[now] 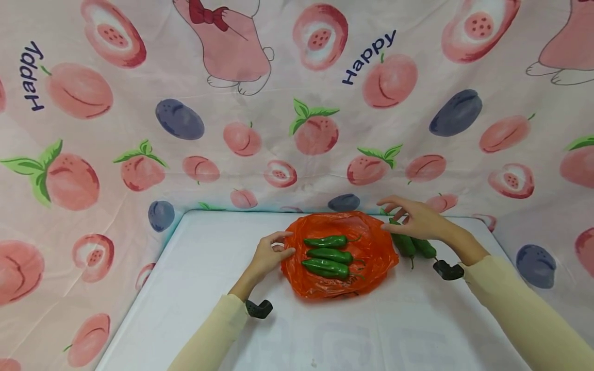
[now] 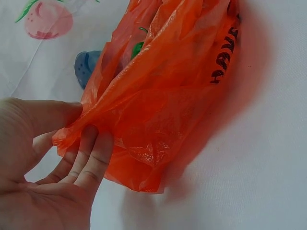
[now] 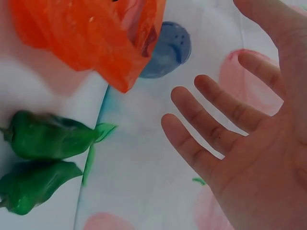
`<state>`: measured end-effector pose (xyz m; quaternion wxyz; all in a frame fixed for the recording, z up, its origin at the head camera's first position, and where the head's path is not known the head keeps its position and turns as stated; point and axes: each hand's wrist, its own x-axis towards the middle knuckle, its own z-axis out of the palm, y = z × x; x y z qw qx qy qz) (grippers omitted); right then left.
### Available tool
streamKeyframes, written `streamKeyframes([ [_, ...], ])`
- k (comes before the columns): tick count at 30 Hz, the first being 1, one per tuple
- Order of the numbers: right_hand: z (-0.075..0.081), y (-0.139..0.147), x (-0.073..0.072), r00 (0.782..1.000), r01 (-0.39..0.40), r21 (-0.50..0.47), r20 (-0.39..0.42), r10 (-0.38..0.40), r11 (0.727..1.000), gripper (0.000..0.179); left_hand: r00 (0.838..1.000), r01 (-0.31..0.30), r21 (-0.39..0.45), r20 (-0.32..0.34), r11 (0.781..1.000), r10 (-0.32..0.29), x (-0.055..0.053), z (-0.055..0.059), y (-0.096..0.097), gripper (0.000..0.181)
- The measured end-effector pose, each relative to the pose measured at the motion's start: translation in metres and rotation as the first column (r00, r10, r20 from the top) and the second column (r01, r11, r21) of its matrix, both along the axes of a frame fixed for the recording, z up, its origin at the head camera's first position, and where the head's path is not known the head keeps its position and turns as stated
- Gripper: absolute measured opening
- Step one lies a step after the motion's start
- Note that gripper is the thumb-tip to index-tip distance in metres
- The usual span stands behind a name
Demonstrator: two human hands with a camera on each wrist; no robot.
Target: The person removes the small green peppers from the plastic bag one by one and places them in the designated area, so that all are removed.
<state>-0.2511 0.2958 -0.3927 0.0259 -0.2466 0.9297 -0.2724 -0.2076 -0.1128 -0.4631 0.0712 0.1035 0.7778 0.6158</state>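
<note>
An orange-red plastic bag lies spread on the white table, with three long green peppers side by side on it, stems to the right. At the bag's left edge my left hand pinches the thin plastic between thumb and fingers, plainly seen in the left wrist view. My right hand hovers by the bag's upper right edge, fingers spread and holding nothing. Below it, two more green peppers lie next to each other on the table, partly hidden by that hand in the head view.
The white table ends at the back against a pink cloth printed with fruit, which hangs behind and along the sides. A small black device is worn at the left wrist, another at the right.
</note>
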Motion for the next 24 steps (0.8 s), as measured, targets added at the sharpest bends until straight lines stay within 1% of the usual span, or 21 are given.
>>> streamKeyframes([
  [4,0.004,-0.009,-0.003,0.999,-0.032,-0.011,0.031,0.032,0.999,0.059,1.000,0.000,-0.001,0.016,1.000,0.000,-0.001,0.001,0.000,0.044],
  [11,0.007,-0.025,-0.011,0.993,-0.094,-0.013,0.066,0.095,0.995,0.060,0.998,-0.050,0.001,0.029,0.999,0.050,-0.022,-0.038,-0.002,0.043],
  [18,0.008,-0.045,-0.016,0.982,-0.138,-0.028,0.127,0.140,0.990,0.061,0.998,-0.047,0.006,0.034,0.999,0.047,-0.022,-0.040,-0.003,0.042],
  [24,0.007,-0.064,-0.019,0.977,-0.171,-0.013,0.123,0.172,0.985,0.060,0.998,-0.049,0.005,0.039,0.999,0.049,-0.022,-0.041,-0.003,0.042],
])
